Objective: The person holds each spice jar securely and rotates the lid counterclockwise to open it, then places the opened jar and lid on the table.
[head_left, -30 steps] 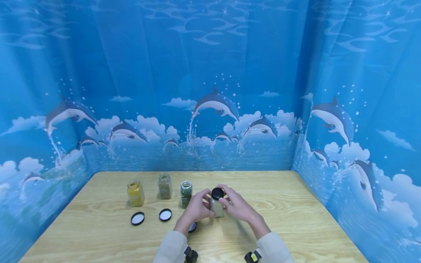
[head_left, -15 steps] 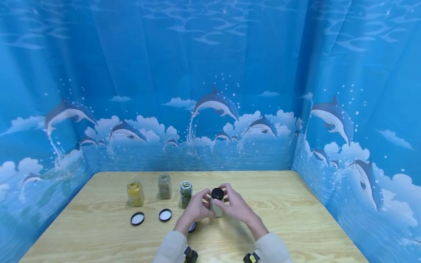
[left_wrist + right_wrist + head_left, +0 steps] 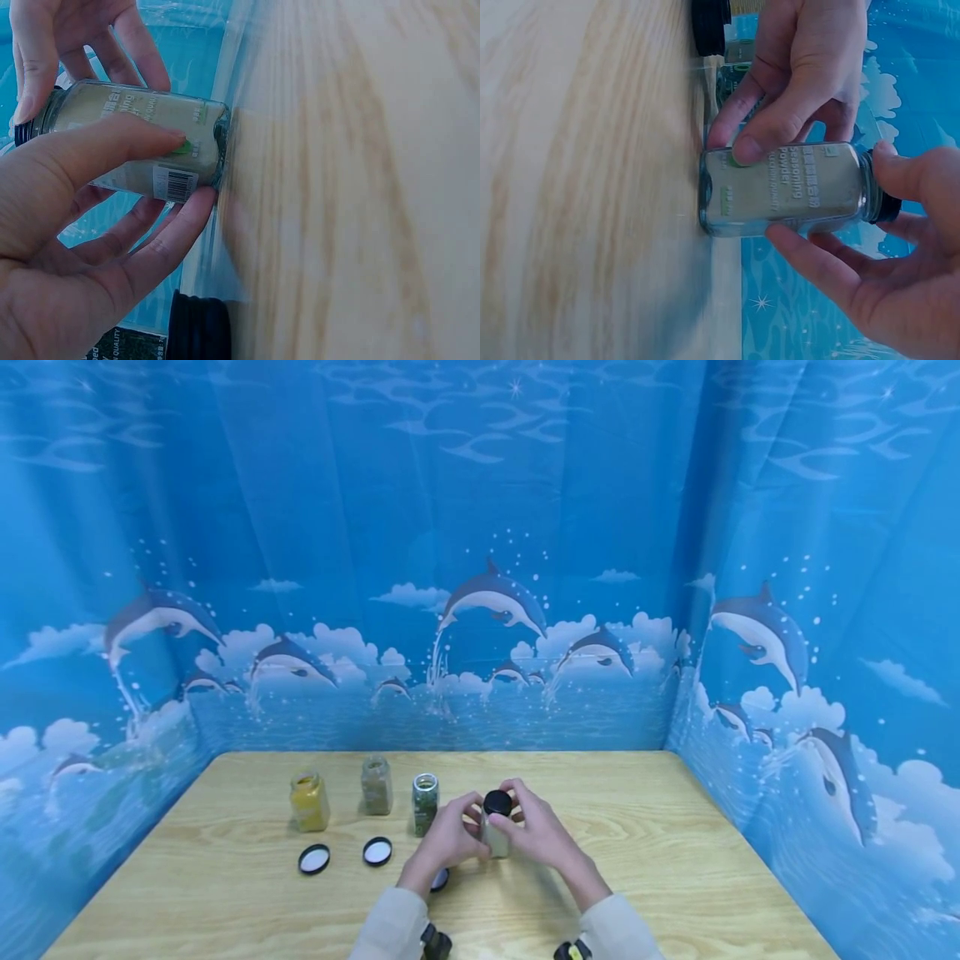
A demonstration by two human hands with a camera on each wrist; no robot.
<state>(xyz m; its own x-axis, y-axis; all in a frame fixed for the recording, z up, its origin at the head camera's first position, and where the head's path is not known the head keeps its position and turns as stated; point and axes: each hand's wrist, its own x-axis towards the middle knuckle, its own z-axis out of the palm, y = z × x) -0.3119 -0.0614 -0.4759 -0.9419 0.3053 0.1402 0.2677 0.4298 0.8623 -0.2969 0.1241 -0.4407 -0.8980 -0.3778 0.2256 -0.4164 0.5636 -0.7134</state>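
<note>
A glass seasoning powder jar (image 3: 795, 187) with pale powder and a black screw lid (image 3: 497, 802) stands on the wooden table between both hands. My left hand (image 3: 453, 831) grips the jar's body, its thumb across the label in the left wrist view. At the lid, my right hand (image 3: 543, 831) pinches the rim with its thumb, while other fingers reach along the glass. Just left of the hands stands a lidless jar of green herbs (image 3: 424, 806). Another black lid (image 3: 440, 879) lies partly hidden under my left wrist.
Further left are a lidless jar of greyish powder (image 3: 377, 787) and a lidless jar of yellow powder (image 3: 309, 803). Two upturned black lids with white linings lie before them, one lid (image 3: 377, 851) nearer the hands, the other lid (image 3: 313, 859) farther left. A blue dolphin-print curtain (image 3: 450, 568) surrounds the table.
My right hand's thumb has shifted across the front of the lid, from its right side toward the left. The left hand and the jar stay in place.
</note>
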